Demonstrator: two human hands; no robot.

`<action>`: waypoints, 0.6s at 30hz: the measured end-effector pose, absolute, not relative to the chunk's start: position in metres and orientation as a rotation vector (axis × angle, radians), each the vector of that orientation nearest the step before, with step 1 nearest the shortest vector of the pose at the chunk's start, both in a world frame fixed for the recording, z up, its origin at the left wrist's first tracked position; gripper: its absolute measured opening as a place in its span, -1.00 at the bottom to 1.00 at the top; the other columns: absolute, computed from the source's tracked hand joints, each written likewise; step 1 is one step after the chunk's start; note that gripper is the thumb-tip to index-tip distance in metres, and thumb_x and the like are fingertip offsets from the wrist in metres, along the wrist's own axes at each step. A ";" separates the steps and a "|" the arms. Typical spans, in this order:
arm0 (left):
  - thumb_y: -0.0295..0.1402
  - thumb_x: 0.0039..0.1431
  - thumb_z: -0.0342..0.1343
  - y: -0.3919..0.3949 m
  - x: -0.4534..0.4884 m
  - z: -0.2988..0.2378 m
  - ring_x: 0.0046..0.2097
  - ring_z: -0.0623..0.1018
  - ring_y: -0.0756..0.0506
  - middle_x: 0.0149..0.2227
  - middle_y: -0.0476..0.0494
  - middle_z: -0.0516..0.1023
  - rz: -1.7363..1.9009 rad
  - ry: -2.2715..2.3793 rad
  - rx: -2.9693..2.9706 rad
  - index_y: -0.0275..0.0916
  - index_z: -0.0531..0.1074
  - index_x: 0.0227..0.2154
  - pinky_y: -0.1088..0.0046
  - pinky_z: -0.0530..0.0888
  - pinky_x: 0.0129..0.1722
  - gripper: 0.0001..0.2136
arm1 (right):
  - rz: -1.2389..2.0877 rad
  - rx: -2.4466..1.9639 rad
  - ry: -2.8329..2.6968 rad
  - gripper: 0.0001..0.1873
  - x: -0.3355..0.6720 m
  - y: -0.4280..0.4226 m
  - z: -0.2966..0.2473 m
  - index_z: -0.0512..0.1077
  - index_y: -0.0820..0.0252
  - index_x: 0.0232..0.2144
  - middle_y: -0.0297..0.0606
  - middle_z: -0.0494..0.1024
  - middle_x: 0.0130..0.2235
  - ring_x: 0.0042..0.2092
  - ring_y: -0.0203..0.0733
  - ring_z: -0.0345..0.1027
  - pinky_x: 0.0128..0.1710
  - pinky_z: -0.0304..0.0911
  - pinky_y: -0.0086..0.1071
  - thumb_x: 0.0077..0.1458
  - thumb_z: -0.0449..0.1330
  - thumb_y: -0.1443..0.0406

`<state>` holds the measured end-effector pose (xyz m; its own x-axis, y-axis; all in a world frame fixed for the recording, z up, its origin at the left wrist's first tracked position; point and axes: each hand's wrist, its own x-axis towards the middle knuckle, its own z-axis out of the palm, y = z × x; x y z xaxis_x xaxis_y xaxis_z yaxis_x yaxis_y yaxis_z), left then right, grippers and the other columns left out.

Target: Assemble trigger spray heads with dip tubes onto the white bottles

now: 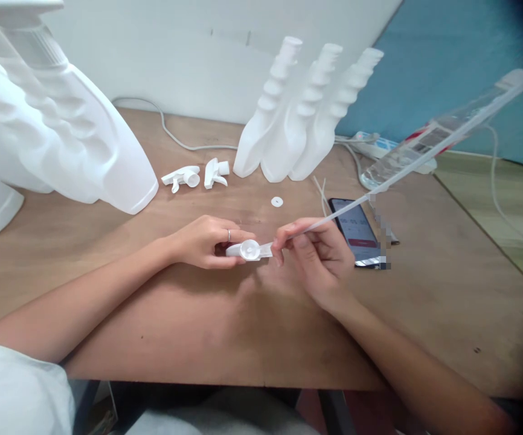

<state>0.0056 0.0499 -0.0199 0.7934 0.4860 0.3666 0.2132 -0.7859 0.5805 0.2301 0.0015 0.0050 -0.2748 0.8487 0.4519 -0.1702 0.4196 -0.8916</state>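
My left hand (202,241), with a ring on one finger, is closed around a white trigger spray head (249,249). The round collar of the spray head faces up toward me. Between the fingers of my right hand (318,257) is a long thin white tube (379,181), which slants up to the far right. The near end of the tube is hidden by my fingers, close to the spray head. Beyond my hands lie two more white spray heads (182,177) and a small white disc (277,202).
Several white bottles with spray heads (107,139) stand at the left. Three open-necked white bottles (284,145) stand at the back. On the right are a phone (356,229), a clear plastic bottle (424,145) and a power strip (379,144). A grey cable (184,147) runs along the wall.
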 end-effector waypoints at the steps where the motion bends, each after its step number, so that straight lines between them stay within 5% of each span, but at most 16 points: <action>1: -0.31 0.19 0.10 0.050 0.006 -0.020 -0.42 0.40 0.02 -0.40 -0.07 0.45 0.705 0.518 2.457 -0.24 0.43 -0.02 0.54 0.31 -0.37 -0.70 | 1.111 -0.613 -1.544 -0.87 0.230 0.001 0.005 0.38 0.11 -0.16 -0.31 0.47 -0.34 -0.44 -0.32 0.35 -0.42 0.33 -0.34 0.30 0.04 0.34; 18: -0.27 0.19 0.11 0.050 0.005 -0.022 -0.41 0.41 0.02 -0.40 -0.04 0.43 0.672 0.544 2.453 -0.18 0.41 0.01 0.54 0.32 -0.36 -0.67 | 1.084 -0.606 -1.578 -0.82 0.230 0.001 0.010 0.40 0.15 -0.16 -0.30 0.48 -0.35 -0.44 -0.33 0.36 -0.40 0.33 -0.35 0.29 0.03 0.41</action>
<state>0.0052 0.0502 -0.0223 0.7947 0.4995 0.3448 0.2338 -0.7762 0.5855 0.2304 0.0005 0.0104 -0.2940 0.8267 0.4798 -0.1509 0.4555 -0.8773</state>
